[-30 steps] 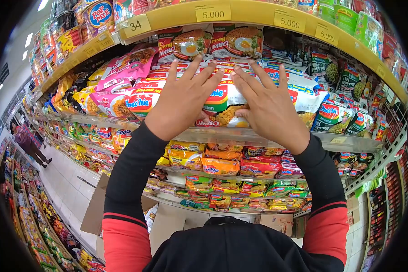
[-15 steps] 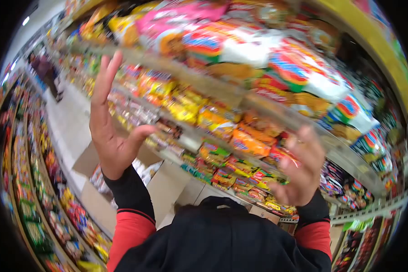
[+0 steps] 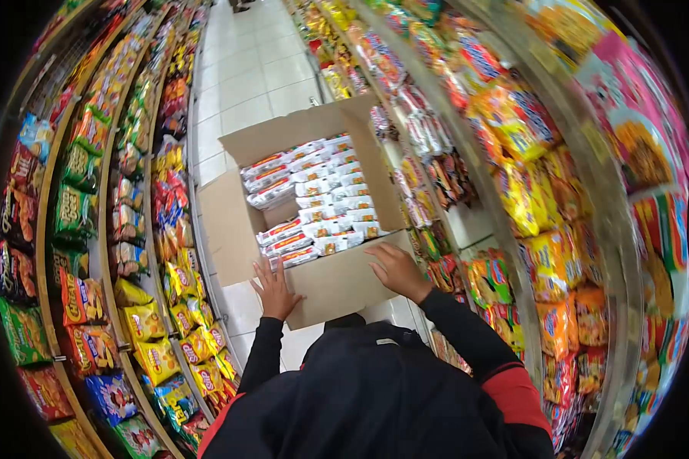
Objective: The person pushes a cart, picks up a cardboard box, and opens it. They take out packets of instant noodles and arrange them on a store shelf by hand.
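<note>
Lowered from the shelf, both hands (image 3: 275,289) (image 3: 394,269) now rest open-fingered on the upward-opening carton (image 3: 337,279).

Place: a narrow shop aisle, seen from above, bent by the wide lens.
Floor (image 3: 253,69): pale square tiles with thin dark joints, running up the middle of the aisle to the top edge.
Left shelving (image 3: 99,229): several tiers curving down the left side, packed with snack bags in green, red, yellow and blue.
Right shelving (image 3: 513,191): grey metal tiers crowded with noodle packets in yellow, orange, red and pink.
Shelf edge (image 3: 612,229): a grey metal rail sweeping down the right.
Light: bright and even, brightest on the tiles at the far end.
Frame corners: black from the lens.
</note>
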Action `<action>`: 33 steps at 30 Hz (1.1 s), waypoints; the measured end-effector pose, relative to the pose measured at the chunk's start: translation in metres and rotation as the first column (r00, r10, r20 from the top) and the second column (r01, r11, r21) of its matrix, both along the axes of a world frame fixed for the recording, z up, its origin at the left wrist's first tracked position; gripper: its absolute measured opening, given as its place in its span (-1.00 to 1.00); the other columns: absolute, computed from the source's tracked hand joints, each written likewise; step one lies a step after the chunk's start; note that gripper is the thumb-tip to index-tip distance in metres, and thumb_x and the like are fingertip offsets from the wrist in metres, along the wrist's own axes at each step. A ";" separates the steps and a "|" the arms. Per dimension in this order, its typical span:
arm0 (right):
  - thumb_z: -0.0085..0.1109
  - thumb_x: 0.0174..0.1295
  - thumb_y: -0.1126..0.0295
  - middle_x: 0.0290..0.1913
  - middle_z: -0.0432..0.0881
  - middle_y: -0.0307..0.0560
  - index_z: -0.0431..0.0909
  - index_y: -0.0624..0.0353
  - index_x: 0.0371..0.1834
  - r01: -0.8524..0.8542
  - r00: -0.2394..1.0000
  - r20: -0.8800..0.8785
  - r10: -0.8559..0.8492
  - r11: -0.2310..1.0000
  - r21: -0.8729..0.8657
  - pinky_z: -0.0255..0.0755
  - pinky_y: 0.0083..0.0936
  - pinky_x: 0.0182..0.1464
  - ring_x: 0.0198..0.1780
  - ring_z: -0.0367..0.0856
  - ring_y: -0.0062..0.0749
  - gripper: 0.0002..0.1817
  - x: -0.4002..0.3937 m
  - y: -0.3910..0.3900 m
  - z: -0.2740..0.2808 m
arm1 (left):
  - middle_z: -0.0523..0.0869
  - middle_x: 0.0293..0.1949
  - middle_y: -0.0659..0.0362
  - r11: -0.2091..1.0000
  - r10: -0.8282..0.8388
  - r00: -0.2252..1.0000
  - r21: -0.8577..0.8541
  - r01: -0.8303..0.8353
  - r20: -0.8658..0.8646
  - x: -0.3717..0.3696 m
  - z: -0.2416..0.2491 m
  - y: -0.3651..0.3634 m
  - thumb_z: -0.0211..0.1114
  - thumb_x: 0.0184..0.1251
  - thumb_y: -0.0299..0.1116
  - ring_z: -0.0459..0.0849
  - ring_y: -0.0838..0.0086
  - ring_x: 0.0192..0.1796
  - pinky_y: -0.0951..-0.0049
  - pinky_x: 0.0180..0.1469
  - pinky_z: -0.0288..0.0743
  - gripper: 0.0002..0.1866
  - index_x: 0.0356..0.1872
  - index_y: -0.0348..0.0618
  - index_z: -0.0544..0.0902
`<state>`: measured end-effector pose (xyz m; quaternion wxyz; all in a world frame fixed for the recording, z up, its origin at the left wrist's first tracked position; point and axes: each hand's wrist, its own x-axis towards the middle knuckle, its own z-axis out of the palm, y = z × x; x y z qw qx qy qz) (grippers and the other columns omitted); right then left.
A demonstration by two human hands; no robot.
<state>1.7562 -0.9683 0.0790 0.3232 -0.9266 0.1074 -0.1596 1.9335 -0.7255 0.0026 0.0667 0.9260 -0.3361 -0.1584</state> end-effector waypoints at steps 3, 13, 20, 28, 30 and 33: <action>0.09 0.10 0.50 -0.22 0.57 0.04 0.52 0.25 -0.12 -0.095 0.995 0.030 0.093 0.994 0.062 0.45 -0.24 -0.08 -0.13 0.56 -0.06 -0.75 0.069 0.007 -0.035 | -0.15 0.46 -0.19 0.999 0.049 0.997 0.006 -0.049 0.053 0.015 -0.033 0.010 0.62 -0.43 0.04 -0.25 -0.22 0.48 -0.48 0.25 -0.17 0.29 0.42 -0.14 0.05; -0.02 0.14 0.44 -0.16 0.58 -0.02 0.55 0.24 -0.09 -0.239 0.970 -0.106 0.220 0.944 -0.227 0.45 -0.24 -0.03 -0.03 0.54 -0.16 -0.71 0.225 0.028 -0.132 | -0.12 0.46 -0.06 0.972 -0.147 0.974 -0.158 0.175 0.174 0.028 -0.100 0.035 0.51 -0.28 0.17 -0.26 -0.36 0.43 -0.60 0.17 -0.25 0.08 0.36 0.13 0.17; -0.01 0.13 0.40 -0.19 0.65 -0.08 0.54 0.18 0.01 -0.397 0.895 -0.338 0.292 0.866 -0.305 0.28 -0.28 0.10 -0.04 0.58 -0.28 -0.64 0.234 0.019 -0.141 | -0.08 0.47 0.06 0.958 -0.111 0.989 -0.255 0.132 0.095 0.027 -0.122 0.042 0.30 0.03 0.15 -0.27 -0.35 0.44 -0.59 0.18 -0.28 -0.18 0.38 0.28 0.24; 0.08 0.03 0.40 -0.26 0.64 -0.08 0.58 0.13 -0.16 -0.328 0.897 -0.381 0.226 0.917 -0.227 0.38 -0.25 -0.04 -0.05 0.56 -0.24 -0.72 0.238 0.020 -0.111 | 0.12 0.43 0.07 0.991 -0.106 0.902 -0.031 0.131 0.419 0.026 -0.110 0.029 0.22 0.19 -0.05 -0.08 -0.22 0.46 -0.41 0.31 -0.18 -0.36 0.33 0.19 0.31; 0.11 0.00 0.42 -0.25 0.63 -0.08 0.60 0.13 -0.19 -0.202 0.948 -0.285 0.143 0.961 -0.189 0.40 -0.24 -0.04 -0.02 0.53 -0.23 -0.74 0.225 0.020 -0.079 | 0.22 0.38 0.03 0.906 0.171 0.906 -0.299 -0.300 -0.388 0.068 -0.065 -0.001 0.19 0.24 -0.01 0.06 -0.13 0.43 -0.25 0.34 -0.07 -0.35 0.34 0.08 0.29; 0.16 -0.03 0.46 -0.14 0.61 -0.12 0.61 0.14 -0.15 -0.039 0.986 0.163 0.037 0.999 0.007 0.41 -0.23 0.08 0.06 0.47 -0.19 -0.70 0.184 0.027 -0.007 | 0.39 0.26 -0.02 0.580 -0.299 -0.097 -0.100 -0.808 -0.949 0.093 0.028 -0.009 0.12 0.31 0.07 0.30 0.03 0.35 0.00 0.37 0.12 -0.32 0.32 -0.14 0.27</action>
